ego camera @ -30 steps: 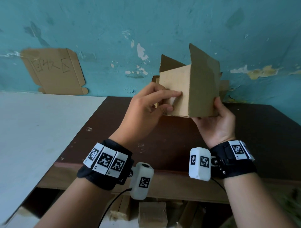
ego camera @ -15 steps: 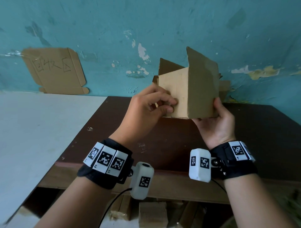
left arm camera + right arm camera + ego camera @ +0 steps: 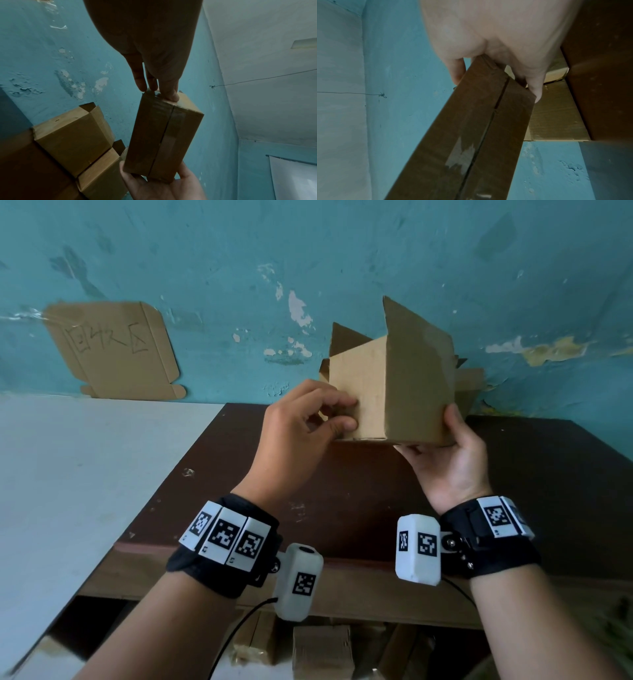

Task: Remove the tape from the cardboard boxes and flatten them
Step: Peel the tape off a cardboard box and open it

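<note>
- Cardboard box [image 3: 387, 392], small with its top flaps standing open, is held in the air between both hands above the dark desk [image 3: 359, 494].
- Left hand [image 3: 301, 436]: fingers curled, thumb and fingertips picking at the box's near-left bottom edge, where the clear tape [image 3: 171, 129] wraps up from the underside seam.
- Right hand [image 3: 448, 463]: cupped under the right bottom corner, thumb up the side wall, gripping it steady.
- Step, as I judge it: lifting the tape end to start peeling; next calls for a firm pinch and a pull along the seam.
- Beyond the hands, more boxes [image 3: 73, 135] are stacked against the peeling teal wall [image 3: 239, 268].
</note>
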A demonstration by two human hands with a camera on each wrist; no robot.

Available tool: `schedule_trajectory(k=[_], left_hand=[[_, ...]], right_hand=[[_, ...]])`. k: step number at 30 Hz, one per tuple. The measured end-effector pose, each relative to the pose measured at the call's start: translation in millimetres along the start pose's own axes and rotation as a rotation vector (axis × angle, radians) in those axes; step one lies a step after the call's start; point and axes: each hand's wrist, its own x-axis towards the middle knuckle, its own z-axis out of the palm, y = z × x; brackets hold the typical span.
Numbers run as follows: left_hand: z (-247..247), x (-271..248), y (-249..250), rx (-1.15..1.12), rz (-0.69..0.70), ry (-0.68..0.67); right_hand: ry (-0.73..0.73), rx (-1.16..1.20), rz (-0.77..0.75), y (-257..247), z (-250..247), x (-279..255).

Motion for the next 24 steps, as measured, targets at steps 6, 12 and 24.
schedule_trajectory(k=[6, 12, 24], left_hand=[[1.4, -0.9, 0.2, -0.045, -0.027, 0.000], [1.8, -2.9, 2.8, -0.094, -0.103, -0.086], [1.3, -1.3, 1.5, 0.053, 0.036, 0.045]], right_hand=[[0.004, 0.000, 0.005, 0.1, -2.6, 0.6], [0.015, 0.018, 0.022, -1.4, -2.6, -0.7], [0.001, -0.107, 0.013, 0.5, 2.0, -0.6]])
